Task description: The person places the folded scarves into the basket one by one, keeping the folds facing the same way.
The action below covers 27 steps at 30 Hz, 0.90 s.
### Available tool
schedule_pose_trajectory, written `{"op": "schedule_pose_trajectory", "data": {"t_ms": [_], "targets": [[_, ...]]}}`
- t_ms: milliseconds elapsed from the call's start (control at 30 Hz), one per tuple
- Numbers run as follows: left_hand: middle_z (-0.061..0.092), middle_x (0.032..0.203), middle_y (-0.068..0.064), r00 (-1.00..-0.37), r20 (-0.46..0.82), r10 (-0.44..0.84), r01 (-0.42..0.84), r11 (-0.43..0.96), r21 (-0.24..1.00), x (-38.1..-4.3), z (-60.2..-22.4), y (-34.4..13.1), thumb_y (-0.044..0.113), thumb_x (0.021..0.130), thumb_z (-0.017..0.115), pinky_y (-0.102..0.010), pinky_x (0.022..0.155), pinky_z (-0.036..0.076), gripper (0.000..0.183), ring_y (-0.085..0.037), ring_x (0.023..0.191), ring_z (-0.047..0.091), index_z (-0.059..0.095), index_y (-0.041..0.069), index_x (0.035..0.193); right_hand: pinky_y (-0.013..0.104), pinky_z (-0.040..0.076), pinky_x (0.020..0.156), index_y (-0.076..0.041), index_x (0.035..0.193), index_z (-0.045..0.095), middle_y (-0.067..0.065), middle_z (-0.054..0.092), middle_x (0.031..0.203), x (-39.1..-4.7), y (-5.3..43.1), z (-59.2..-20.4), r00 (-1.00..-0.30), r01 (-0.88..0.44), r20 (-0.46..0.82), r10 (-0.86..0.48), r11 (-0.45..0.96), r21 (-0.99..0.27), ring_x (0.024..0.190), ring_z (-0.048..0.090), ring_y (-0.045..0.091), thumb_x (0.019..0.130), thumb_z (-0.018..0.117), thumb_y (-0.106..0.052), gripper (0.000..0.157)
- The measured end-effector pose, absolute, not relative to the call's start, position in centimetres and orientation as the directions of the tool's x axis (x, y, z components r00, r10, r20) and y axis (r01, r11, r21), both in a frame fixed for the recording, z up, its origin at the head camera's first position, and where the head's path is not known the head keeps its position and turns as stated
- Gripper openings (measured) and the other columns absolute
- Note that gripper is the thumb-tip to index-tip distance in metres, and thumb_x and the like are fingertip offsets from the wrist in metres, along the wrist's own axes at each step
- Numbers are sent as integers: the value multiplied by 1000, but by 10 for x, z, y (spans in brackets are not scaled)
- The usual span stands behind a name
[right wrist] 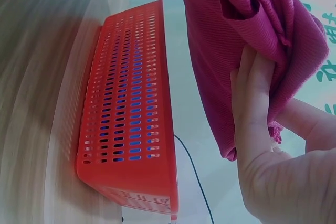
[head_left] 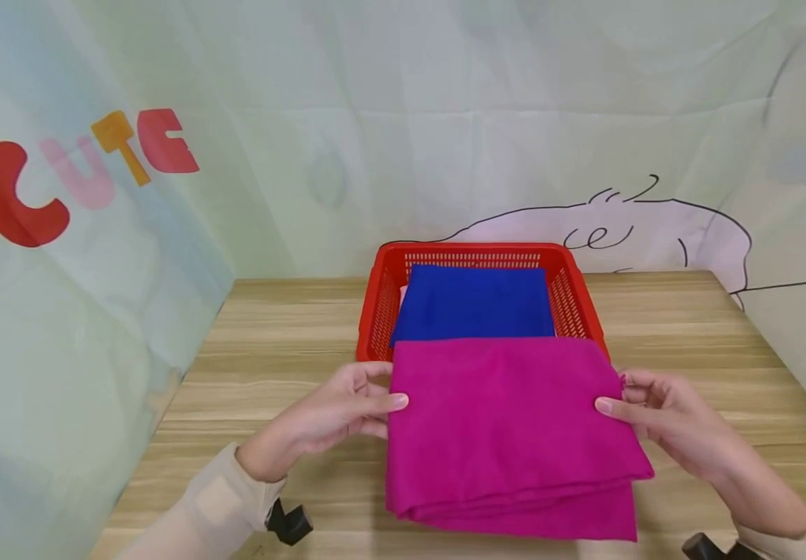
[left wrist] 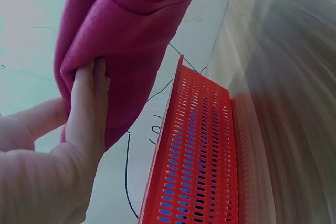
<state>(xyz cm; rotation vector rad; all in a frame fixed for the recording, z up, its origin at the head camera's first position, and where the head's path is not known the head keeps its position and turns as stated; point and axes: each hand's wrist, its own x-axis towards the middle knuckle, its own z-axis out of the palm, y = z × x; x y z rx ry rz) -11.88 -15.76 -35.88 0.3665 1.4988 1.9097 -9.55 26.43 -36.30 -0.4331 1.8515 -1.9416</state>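
Note:
A folded magenta cloth [head_left: 501, 428] hangs between my two hands, in front of and partly over the near rim of a red plastic basket [head_left: 369, 311]. My left hand [head_left: 340, 412] pinches its left edge, thumb on top and fingers beneath. At the right edge my right hand [head_left: 676, 420] pinches it the same way. Both wrist views show the cloth's folded layers [left wrist: 126, 30] held above the height of the basket rim. Inside the basket lies a folded blue cloth [head_left: 480, 303], its near part hidden by the magenta one.
The basket stands on a wood-grain table [head_left: 291, 327] near its back edge. Behind and to the left hangs a pale printed curtain [head_left: 291, 155] with coloured letters. A bit of whitish material [head_left: 403, 294] shows at the blue cloth's left side.

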Motion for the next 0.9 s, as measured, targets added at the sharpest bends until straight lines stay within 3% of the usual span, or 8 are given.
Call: {"op": "schedule_pose_trajectory", "data": {"t_ms": [433,900], "targets": [[74,96,-9,-747,-171,642,-324,-127,938,-126,-356,-156,2,96,63,-36,77,60,49,-19,84,72,40,-13,137,32,60,67,-12,111,70,5,72,89,-104,265,-362,-870,72,-47,-491,-33,-997,76,71,18,99,52,8,30],[74,93,-8,-753,-197,628,-338,-112,934,-133,-350,-157,0,98,59,-34,77,60,51,-18,84,72,34,-13,140,32,61,67,-11,107,70,4,71,87,-112,263,-355,-874,64,-37,-484,-40,-997,75,72,19,98,52,9,28]]}}
